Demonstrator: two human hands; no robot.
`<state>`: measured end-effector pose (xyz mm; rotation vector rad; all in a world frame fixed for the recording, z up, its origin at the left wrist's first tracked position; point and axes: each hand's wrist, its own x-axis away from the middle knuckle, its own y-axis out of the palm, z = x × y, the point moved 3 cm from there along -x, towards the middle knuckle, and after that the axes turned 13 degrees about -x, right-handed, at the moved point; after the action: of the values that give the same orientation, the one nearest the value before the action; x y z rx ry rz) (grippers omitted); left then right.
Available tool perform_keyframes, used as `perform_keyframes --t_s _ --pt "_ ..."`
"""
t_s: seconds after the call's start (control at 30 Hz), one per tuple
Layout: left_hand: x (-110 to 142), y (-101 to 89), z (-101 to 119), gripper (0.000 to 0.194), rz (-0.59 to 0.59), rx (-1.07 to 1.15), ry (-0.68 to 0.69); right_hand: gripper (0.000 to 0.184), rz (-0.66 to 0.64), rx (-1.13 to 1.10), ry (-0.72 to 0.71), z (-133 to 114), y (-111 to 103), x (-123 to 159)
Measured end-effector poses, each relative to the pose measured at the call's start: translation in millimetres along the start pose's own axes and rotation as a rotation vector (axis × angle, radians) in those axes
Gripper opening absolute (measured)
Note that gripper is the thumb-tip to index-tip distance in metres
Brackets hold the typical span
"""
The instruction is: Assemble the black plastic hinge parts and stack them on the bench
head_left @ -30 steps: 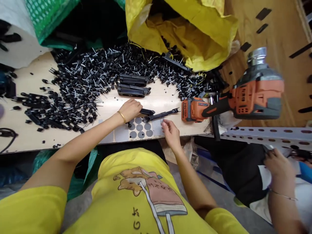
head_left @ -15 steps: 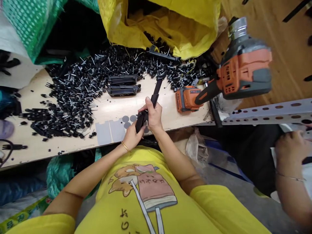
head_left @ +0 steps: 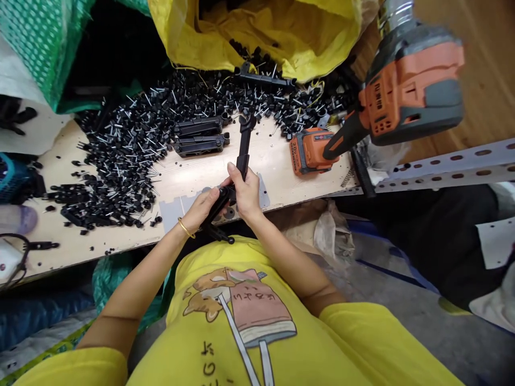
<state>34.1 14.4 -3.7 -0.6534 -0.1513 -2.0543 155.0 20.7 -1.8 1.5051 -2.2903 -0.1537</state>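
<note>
Both my hands grip one long black plastic part (head_left: 243,145) at the near edge of the wooden worktop (head_left: 277,177). My left hand (head_left: 203,208) is closed round its lower end, which pokes out below the table edge. My right hand (head_left: 244,192) is wrapped round its middle, thumb on the bar. The upper end points away from me toward the heap of small black pieces with metal pins (head_left: 132,139). Under my hands lies a grey sheet of round stickers (head_left: 177,208).
Two more black bars (head_left: 199,136) lie side by side behind the hands. An orange and grey cordless driver (head_left: 406,91) hangs at the right, its orange battery (head_left: 308,153) on the worktop. A yellow sack (head_left: 273,32) and a green sack (head_left: 48,37) stand at the back. A perforated metal rail (head_left: 442,166) runs right.
My hands picked the black bar off the worktop, raised it near my body and turned it upright. The other person's hand at the right has left the view.
</note>
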Motion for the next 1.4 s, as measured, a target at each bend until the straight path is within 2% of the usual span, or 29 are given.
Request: perform_keyframes --t_s 0.13,0.2,0.33,0.4,0.53,0.6,0.67,0.8,1.0,1.13,1.2,1.23,1.3,1.33,1.4 --pt "-2 13.4 -5 0.076 -0.010 0.127 -0.097 0.044 0.055 -0.046 -0.031 -5 1 5" --pt "-1 19.2 -6 0.079 -0.035 0.180 -0.089 0.043 0.035 -0.039 -0.033 -8 -1 4" --pt "4 25.6 -3 0.075 -0.059 0.225 -0.034 0.045 -0.184 0.033 0.044 -10 -2 -5" --pt "4 26.3 -4 0.074 -0.043 0.256 -0.033 0.045 -0.227 0.039 0.058 -9 1 -6" --pt "1 22.1 -10 0.073 0.031 0.304 -0.038 0.040 -0.050 0.030 -0.099 -8 6 3" --pt "-1 20.6 -12 0.071 0.041 0.315 -0.058 0.039 -0.002 0.043 -0.154 -8 7 5" --pt "-2 21.7 -10 0.069 0.011 0.342 -0.056 0.040 -0.047 0.058 -0.122 -8 7 -1" --pt "-4 24.0 -3 0.068 -0.012 0.404 -0.040 0.044 -0.217 0.060 0.086 -4 9 -17" --pt "-9 18.2 -9 0.070 -0.065 0.394 -0.042 0.043 -0.018 0.002 -0.021 -4 10 -10" --pt "-17 16.0 -9 0.076 -0.137 0.417 -0.051 0.045 -0.103 0.032 0.077 -1 5 -16" --pt "-20 10.5 -4 0.081 -0.193 0.334 -0.048 0.045 -0.103 0.027 0.121 1 -3 -26" --pt "-20 6.3 -1 0.083 -0.218 0.248 -0.014 0.045 -0.061 0.012 0.112 2 -8 -31" --pt "-15 -2.1 9 0.090 -0.233 -0.031 0.138 0.043 0.093 -0.033 0.040 1 -16 -40" --pt "-11 -4.4 14 0.097 -0.201 -0.219 0.232 0.042 0.175 -0.063 -0.004 1 -18 -43" --pt "-1 -2.5 22 0.109 -0.043 -0.625 0.347 0.040 0.299 -0.137 -0.064 1 -15 -43"
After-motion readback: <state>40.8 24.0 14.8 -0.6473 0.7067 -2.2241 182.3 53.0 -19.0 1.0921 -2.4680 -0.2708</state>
